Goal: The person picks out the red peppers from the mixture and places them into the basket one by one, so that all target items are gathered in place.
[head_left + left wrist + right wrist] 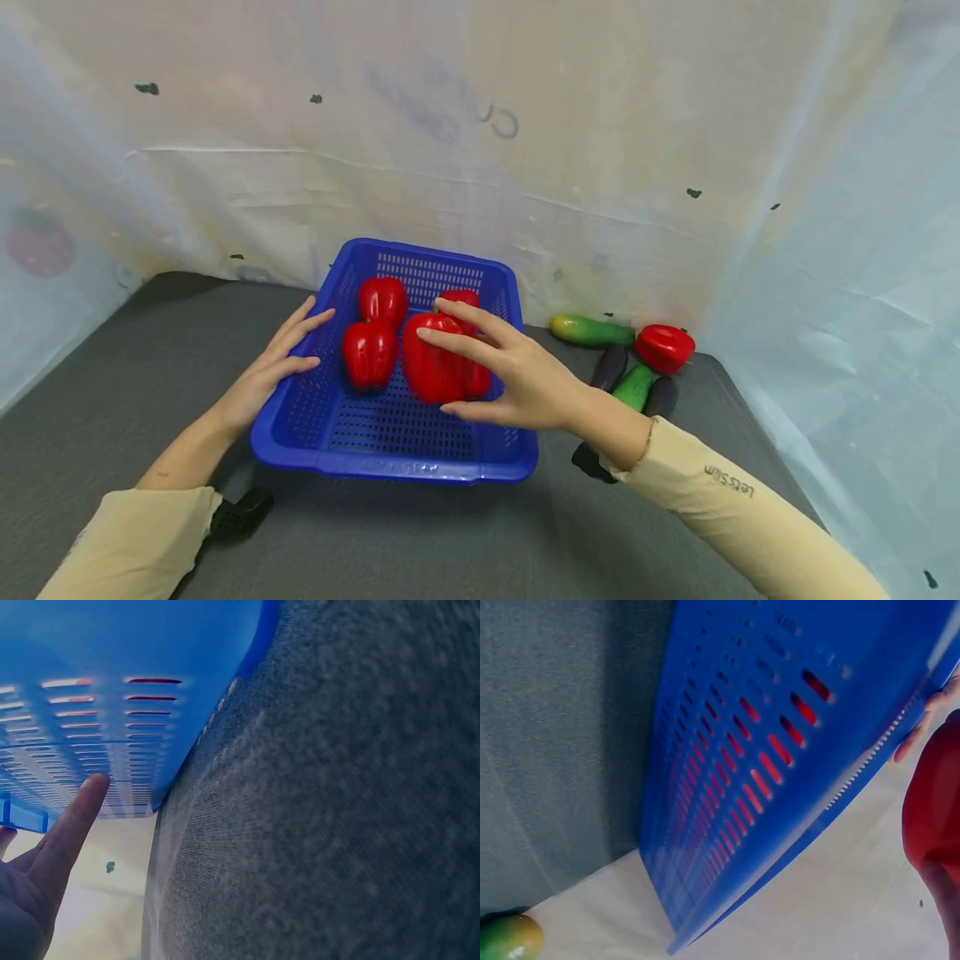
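A blue plastic basket point(397, 467) with slotted walls holds several red bell peppers, two of them, a pepper point(371, 356) and another point(382, 298), on its left side. My right hand point(517, 375) reaches over the basket's right side and grips a large red bell pepper point(426, 358), fingers on top and thumb low. That pepper point(934, 802) shows beyond the rim in the right wrist view. My left hand point(262, 379) rests at the basket's left rim with fingers stretched across it; one finger point(71, 832) lies straight along the outer wall in the left wrist view.
Right of the basket on the dark grey table point(360, 550) lie a green-yellow cucumber point(592, 331), a red bell pepper point(665, 347), a green vegetable point(634, 387) and dark eggplants point(610, 367), partly behind my right forearm. A pale plastic sheet point(480, 167) hangs behind.
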`<move>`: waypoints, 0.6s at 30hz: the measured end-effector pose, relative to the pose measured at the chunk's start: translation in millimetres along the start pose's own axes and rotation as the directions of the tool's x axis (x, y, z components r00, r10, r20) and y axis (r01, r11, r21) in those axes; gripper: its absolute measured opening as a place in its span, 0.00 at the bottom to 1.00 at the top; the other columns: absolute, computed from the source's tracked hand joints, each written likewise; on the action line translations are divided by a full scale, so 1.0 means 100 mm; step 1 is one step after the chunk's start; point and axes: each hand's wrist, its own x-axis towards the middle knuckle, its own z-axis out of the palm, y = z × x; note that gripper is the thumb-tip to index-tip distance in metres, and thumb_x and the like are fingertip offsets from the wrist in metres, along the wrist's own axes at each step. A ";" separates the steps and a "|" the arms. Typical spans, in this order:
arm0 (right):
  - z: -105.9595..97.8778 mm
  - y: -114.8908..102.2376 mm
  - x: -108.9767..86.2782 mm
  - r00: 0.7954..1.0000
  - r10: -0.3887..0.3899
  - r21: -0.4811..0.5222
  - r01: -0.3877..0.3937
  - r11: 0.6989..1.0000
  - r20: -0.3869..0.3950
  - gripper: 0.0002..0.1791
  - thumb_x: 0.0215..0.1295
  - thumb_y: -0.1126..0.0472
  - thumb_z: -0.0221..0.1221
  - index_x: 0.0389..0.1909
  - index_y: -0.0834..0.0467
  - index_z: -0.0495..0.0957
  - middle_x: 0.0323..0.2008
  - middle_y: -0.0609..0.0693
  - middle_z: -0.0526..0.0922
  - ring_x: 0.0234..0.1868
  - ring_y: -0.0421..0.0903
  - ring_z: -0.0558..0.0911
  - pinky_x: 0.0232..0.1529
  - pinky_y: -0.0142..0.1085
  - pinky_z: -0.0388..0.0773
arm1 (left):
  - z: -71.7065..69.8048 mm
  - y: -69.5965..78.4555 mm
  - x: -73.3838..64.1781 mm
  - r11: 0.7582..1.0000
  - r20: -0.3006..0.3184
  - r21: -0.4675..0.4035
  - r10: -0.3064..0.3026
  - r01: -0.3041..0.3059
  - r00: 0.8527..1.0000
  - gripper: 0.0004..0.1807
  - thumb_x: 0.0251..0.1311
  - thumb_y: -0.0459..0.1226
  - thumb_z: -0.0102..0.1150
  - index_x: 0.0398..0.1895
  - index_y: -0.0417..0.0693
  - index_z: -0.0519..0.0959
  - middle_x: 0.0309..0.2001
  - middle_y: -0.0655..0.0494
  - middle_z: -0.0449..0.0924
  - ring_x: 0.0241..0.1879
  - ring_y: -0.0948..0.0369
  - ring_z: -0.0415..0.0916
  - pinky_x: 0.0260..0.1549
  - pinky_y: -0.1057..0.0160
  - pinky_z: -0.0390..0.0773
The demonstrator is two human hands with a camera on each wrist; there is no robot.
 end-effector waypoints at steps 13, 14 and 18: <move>0.08 -0.04 0.20 0.989 0.007 0.011 -0.009 1.000 0.147 0.40 0.54 0.50 0.68 0.68 0.53 0.65 0.71 0.55 0.59 0.69 0.50 0.63 0.58 0.36 0.73 | 0.02 0.02 0.00 1.000 0.002 -0.006 -0.001 0.001 1.000 0.30 0.73 0.38 0.36 0.76 0.53 0.48 0.77 0.58 0.21 0.73 0.37 0.27 0.57 0.26 0.51; 0.09 -0.04 0.22 0.987 0.011 0.016 -0.014 1.000 0.161 0.40 0.55 0.50 0.68 0.68 0.53 0.64 0.71 0.55 0.59 0.69 0.49 0.63 0.59 0.36 0.73 | 0.02 0.02 0.00 1.000 0.003 -0.003 -0.001 0.001 1.000 0.30 0.73 0.38 0.36 0.76 0.53 0.48 0.77 0.58 0.21 0.73 0.37 0.27 0.57 0.27 0.52; 0.13 -0.04 0.28 0.974 0.041 0.025 -0.048 0.999 0.224 0.41 0.54 0.51 0.69 0.69 0.52 0.64 0.71 0.54 0.59 0.68 0.48 0.64 0.59 0.36 0.73 | 0.01 0.01 0.00 1.000 -0.001 0.003 -0.001 0.001 1.000 0.30 0.73 0.38 0.35 0.77 0.53 0.48 0.77 0.57 0.22 0.73 0.36 0.29 0.57 0.28 0.55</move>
